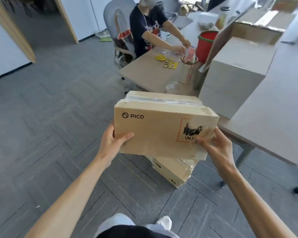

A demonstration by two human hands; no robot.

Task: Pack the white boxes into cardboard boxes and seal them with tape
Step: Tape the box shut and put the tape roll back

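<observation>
"PICO" with a round logo is printed on the cardboard box [162, 124]; "UN 3", the rest possibly covered, is read inside its red-hatched label [190, 130].

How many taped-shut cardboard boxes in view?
2. One taped box is held up between the left hand and right hand; a second box lies on the floor beneath it, partly hidden. More could sit behind it.

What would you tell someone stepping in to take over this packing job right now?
Left hand and right hand grip opposite ends of a taped cardboard box, held in the air.
Below it another sealed box lies on the floor.
Done: the tape runs along the held box's top seam.
Left: probably set it on the floor box. White boxes wait on the desk, apparently unpacked.
</observation>
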